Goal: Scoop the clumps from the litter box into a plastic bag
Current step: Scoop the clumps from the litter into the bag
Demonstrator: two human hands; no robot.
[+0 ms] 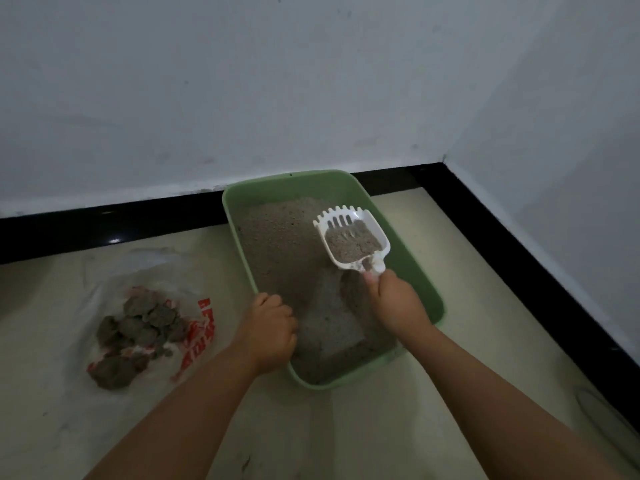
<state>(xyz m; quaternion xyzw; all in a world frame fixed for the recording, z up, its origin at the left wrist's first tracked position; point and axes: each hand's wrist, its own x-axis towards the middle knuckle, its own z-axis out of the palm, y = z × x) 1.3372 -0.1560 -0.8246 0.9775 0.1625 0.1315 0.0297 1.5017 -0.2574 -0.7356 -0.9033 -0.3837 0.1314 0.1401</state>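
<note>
Red lettering on the plastic bag [194,327] under clumps [138,327] is unreadable.

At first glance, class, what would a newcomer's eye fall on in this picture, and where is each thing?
First, the white slotted scoop, loaded with grey litter, held by the right hand above the green litter box near the corner of the room. Next, the dark clumps heaped on the plastic bag on the floor, left of the box.
</note>
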